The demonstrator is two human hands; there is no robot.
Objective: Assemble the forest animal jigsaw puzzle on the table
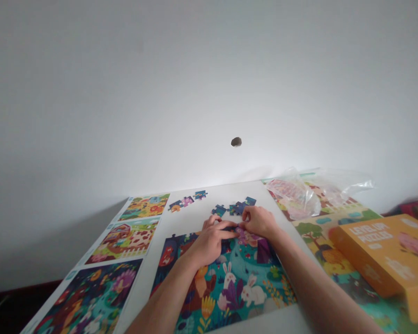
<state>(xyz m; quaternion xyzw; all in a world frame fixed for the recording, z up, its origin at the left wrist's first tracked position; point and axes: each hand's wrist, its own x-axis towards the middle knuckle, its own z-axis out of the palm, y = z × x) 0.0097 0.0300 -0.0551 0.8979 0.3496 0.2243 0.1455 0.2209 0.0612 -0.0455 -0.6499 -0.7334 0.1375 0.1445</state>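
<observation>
A largely assembled jigsaw [237,278] with white rabbits and plants lies on the white table [135,292]. Over its upper middle, my left hand [214,239] has its index and middle fingers stretched toward the right, touching the pieces near the top edge. My right hand [259,221] is closed in a pinch at a purple piece [242,234] by that same edge, beside the left fingertips. Just beyond the hands are loose blue pieces [237,208]. More loose pieces [186,202] lie farther back to the left.
Three picture sheets [128,236] line the table's left side. On the right, an orange puzzle box [386,255] rests on another colourful picture [313,236], with clear plastic bags [299,195] behind it. A white wall with a hole [236,142] stands behind the table.
</observation>
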